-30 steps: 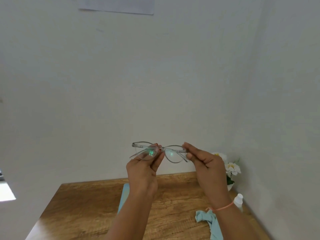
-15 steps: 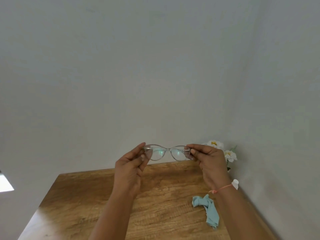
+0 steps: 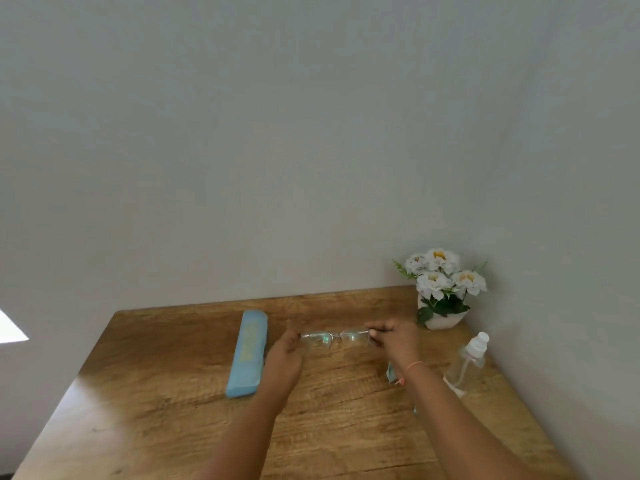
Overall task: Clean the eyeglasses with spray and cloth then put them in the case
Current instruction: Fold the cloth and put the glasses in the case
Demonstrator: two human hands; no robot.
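Clear-framed eyeglasses hang just above the wooden table, lenses facing me. My left hand pinches their left end and my right hand pinches the right end. A long light-blue case lies shut on the table, just left of my left hand. A clear spray bottle with a white cap stands right of my right wrist. Only a sliver of the blue cloth shows beside my right forearm; the arm hides the remainder.
A white pot of white flowers stands in the back right corner against the walls. The wall runs close along the table's right and far edges. A bright light patch lies on the table's left front.
Both hands have lowered the eyeglasses from in front of the wall to just above the table. The view has tilted down, so the case and spray bottle now show.
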